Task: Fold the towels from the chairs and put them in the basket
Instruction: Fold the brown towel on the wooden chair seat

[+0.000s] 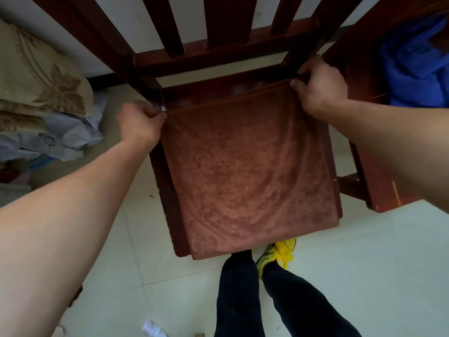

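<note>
Brown towel (247, 171) spread flat over chair (170, 205) seat; left hand (139, 122) and right hand (320, 86) each pinch a far corner; soft, light, limp, so corners seem the best hold

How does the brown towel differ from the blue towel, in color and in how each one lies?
The brown towel is rust-brown; the blue towel is bright blue. The brown towel lies spread flat over the near chair seat, its far corners pinched by the left hand and right hand; the blue towel sits bunched and untouched on the right chair. Both rest on wooden chairs.
</note>
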Motion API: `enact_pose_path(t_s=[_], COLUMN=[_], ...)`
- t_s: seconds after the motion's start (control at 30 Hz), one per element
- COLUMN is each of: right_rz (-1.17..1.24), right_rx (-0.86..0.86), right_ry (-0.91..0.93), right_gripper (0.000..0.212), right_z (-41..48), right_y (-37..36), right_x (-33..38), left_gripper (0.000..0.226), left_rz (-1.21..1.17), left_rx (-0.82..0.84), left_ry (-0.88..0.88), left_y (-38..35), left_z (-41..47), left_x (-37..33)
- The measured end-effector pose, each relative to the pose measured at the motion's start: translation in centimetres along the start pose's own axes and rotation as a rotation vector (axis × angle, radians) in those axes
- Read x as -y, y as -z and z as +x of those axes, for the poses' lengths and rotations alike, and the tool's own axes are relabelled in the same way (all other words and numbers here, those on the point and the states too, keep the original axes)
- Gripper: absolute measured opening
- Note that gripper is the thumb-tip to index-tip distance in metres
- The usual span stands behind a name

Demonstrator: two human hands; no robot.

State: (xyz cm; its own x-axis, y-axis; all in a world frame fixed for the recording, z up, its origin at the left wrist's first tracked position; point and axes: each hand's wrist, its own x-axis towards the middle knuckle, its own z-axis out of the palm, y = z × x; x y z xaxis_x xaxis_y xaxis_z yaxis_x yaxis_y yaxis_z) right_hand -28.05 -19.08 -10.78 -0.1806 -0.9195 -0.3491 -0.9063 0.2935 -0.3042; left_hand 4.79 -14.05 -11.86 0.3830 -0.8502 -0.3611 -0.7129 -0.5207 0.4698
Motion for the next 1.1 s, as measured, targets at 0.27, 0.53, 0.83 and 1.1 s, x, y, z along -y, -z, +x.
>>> enact_pose_path(t_s=[0.27,0.53,0.83,1.1], right_rz=[0.083,0.405,0.392,0.708], right_rx=[-0.019,0.282,0.21,0.303], right_ry=[-0.184,-0.487,-0.477,-0.609], right_gripper=[0.035,0.023,0.017,0.014], right_z=[-11.4,-23.6,-23.8,-23.7], right_y=[1.4,-2.5,-3.5,-2.8], right_x=[-6.5,-14.3,-15.8,-16.0], left_gripper=[0.027,0.027,0.017,0.025], left_rz=[-0.087,-0.333,-0.454,-0.47], left_rx=[-0.015,0.143,0.281,0.078], left_ry=[0.283,0.736,0.595,0.601], left_y=[-0.6,-5.1,-5.4,-4.7], left_z=[-11.7,-26.4,-29.0,-29.2], left_x=[2.4,6.8,8.5,9.2])
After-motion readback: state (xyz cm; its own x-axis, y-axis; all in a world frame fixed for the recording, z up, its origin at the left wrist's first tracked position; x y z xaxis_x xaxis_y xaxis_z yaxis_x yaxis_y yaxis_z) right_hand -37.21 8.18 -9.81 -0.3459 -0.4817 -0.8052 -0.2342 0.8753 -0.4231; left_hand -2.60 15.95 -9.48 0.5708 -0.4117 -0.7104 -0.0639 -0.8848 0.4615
